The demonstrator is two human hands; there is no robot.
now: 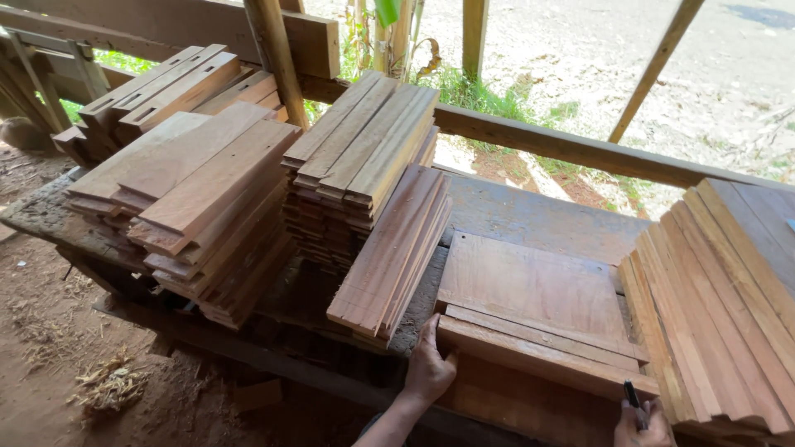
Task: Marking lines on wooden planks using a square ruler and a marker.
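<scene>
**Wood stock on bench, both hands at near edge**

Left hand (428, 370): fingers curled loosely over the left end of the front slat (538, 358), thumb on top. Gripping its corner, not closed into a fist. Slat is reddish-brown sawn timber, long and rectangular, lying flat at the near edge of the bench (538, 217).

Right hand (642, 426): fingers closed around a dark marker pen (633, 396), tip pointing up, just beside the right end of the same slat. Hand partly cut off by the frame edge.

Behind the slat: 1 more narrow slat touching it, then 1 wide flat panel (530, 281), smooth face, faint grain.

Stacks, 5 counted:
- far left grooved rails (166, 87), slots cut in the top faces
- wide boards (199, 199), ragged offset stack
- tall thin-strip stack (360, 157), rough sawn ends
- leaning bundle of strips (393, 252), tilted against the tall stack
- right-hand fanned boards (720, 306), stepped edges

Bench top is weathered grey plank. Dirt floor (50, 356) carries wood shavings.
</scene>
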